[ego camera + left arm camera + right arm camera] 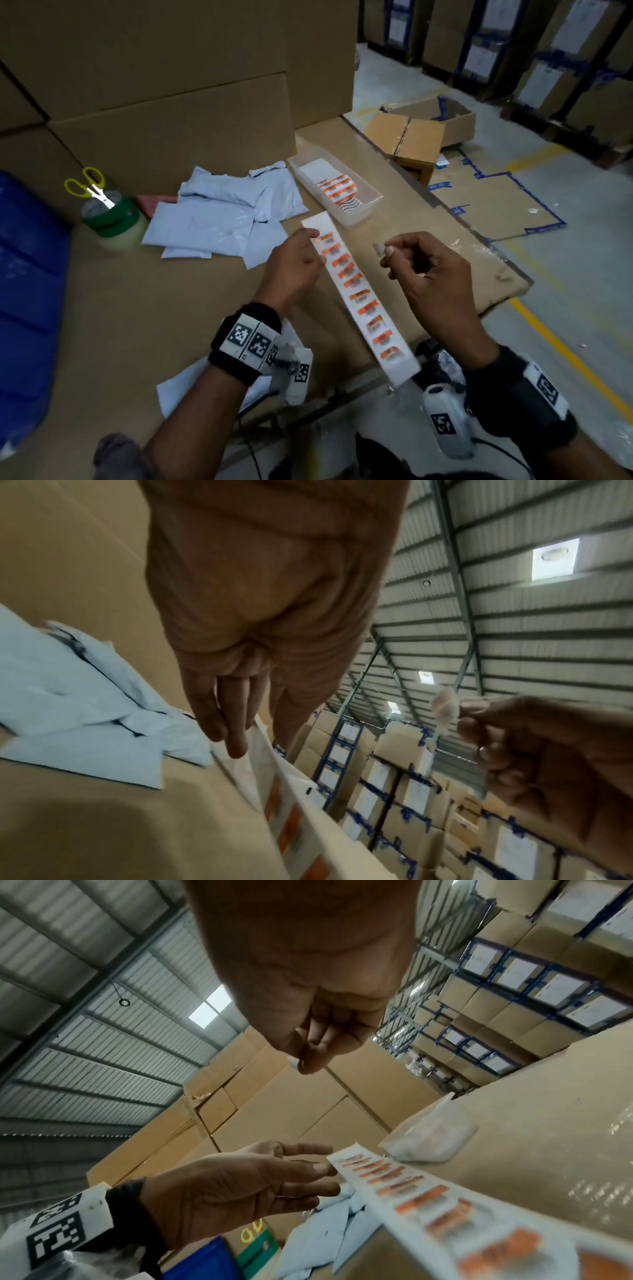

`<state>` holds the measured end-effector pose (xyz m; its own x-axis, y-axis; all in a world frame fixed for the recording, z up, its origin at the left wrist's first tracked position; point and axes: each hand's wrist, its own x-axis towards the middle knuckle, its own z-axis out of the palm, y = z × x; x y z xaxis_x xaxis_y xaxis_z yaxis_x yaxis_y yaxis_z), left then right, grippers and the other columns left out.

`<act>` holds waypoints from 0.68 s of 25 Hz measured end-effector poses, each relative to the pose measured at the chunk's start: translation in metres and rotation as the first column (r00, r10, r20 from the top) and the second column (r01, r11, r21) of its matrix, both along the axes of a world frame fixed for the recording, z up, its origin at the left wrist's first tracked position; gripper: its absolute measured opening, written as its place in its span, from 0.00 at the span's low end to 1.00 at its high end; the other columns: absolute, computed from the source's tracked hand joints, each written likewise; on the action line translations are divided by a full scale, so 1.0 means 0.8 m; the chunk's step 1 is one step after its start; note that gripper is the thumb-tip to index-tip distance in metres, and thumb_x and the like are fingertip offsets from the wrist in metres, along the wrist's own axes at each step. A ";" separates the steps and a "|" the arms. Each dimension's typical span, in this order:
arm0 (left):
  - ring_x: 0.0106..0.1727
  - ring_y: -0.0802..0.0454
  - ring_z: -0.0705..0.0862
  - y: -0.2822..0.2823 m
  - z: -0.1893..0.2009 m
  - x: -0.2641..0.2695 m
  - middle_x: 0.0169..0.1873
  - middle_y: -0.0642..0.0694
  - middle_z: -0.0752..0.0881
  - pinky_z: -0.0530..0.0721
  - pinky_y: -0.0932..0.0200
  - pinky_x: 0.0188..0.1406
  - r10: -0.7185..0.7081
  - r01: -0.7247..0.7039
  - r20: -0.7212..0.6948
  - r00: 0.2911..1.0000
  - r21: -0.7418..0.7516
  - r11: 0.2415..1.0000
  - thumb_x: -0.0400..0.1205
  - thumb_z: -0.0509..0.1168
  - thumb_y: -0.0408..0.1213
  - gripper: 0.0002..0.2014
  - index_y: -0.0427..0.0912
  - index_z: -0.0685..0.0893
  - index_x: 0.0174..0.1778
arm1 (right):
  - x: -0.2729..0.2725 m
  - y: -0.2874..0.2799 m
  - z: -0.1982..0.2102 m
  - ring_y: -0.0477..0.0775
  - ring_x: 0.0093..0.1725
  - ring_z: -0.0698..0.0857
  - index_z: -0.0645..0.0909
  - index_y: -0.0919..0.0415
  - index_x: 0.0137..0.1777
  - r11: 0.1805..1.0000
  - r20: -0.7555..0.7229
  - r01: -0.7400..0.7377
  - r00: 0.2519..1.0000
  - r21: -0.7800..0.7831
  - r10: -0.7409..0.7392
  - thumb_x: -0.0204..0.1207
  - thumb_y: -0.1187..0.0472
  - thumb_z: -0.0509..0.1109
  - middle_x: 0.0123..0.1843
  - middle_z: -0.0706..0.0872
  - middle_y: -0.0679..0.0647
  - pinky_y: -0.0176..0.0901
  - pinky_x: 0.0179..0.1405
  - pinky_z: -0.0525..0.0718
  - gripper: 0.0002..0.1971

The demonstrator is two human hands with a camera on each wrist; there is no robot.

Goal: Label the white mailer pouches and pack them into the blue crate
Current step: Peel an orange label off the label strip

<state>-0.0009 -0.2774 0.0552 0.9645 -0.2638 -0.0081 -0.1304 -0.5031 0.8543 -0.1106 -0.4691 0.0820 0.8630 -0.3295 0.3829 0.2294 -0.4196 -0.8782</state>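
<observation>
2 views, head and right wrist, show the blue crate [27, 291].

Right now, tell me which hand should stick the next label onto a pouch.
Right. The right hand already pinches a peeled label, while the left hand holds the label strip.

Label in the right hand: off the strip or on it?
Off: the right hand pinches the label midair, apart from the label strip the left hand holds.
</observation>
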 end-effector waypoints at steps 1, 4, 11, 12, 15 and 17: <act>0.63 0.53 0.86 0.012 -0.009 -0.001 0.62 0.46 0.87 0.82 0.60 0.65 -0.019 0.021 -0.023 1.000 0.067 0.998 0.83 0.70 0.30 0.25 0.45 0.79 0.77 | 0.001 0.005 -0.005 0.52 0.38 0.90 0.88 0.54 0.50 1.000 -0.007 -0.021 1.000 0.014 0.021 0.84 0.61 0.75 0.39 0.91 0.46 0.44 0.43 0.89 0.01; 0.72 0.52 0.80 0.044 -0.024 -0.009 0.73 0.45 0.81 0.77 0.53 0.77 -0.050 0.060 -0.081 0.996 0.130 0.990 0.81 0.71 0.29 0.33 0.43 0.72 0.83 | 0.003 0.024 -0.019 0.53 0.38 0.90 0.87 0.56 0.50 0.995 -0.034 -0.066 0.997 0.077 0.069 0.84 0.65 0.75 0.39 0.92 0.50 0.52 0.46 0.92 0.03; 0.54 0.65 0.86 0.177 -0.018 -0.083 0.58 0.58 0.88 0.87 0.60 0.55 0.155 -0.159 0.041 0.987 0.092 0.983 0.84 0.72 0.39 0.12 0.51 0.88 0.63 | -0.001 0.098 -0.041 0.53 0.40 0.90 0.88 0.53 0.51 0.981 -0.077 -0.134 0.986 0.141 0.146 0.85 0.68 0.70 0.40 0.91 0.51 0.46 0.46 0.88 0.09; 0.53 0.61 0.88 0.201 -0.022 -0.095 0.55 0.56 0.89 0.88 0.55 0.55 0.191 -0.195 0.042 0.981 0.128 0.972 0.84 0.72 0.40 0.10 0.51 0.88 0.61 | -0.003 0.109 -0.044 0.50 0.41 0.89 0.88 0.55 0.51 0.973 -0.086 -0.165 0.980 0.159 0.180 0.85 0.70 0.69 0.42 0.92 0.51 0.43 0.47 0.86 0.10; 0.51 0.59 0.89 0.264 -0.034 -0.140 0.50 0.59 0.91 0.87 0.54 0.54 0.250 -0.255 0.049 0.967 0.196 0.947 0.83 0.72 0.39 0.08 0.55 0.90 0.55 | -0.009 0.152 -0.062 0.49 0.46 0.90 0.87 0.57 0.51 0.946 -0.141 -0.270 0.945 0.179 0.297 0.86 0.72 0.66 0.47 0.92 0.48 0.39 0.51 0.85 0.11; 0.50 0.62 0.88 0.290 -0.045 -0.165 0.48 0.62 0.91 0.87 0.54 0.54 0.273 -0.274 0.034 0.961 0.180 0.945 0.83 0.71 0.40 0.07 0.56 0.90 0.54 | -0.016 0.180 -0.072 0.50 0.48 0.90 0.88 0.58 0.51 0.922 -0.182 -0.348 0.909 0.171 0.376 0.86 0.75 0.65 0.46 0.91 0.47 0.38 0.51 0.85 0.13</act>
<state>-0.1330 -0.0453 0.0189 0.9996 0.0155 -0.0224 0.0270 -0.6669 0.7446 -0.1234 -0.3252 0.0246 0.9874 -0.0142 0.1578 0.1509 -0.2196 -0.9638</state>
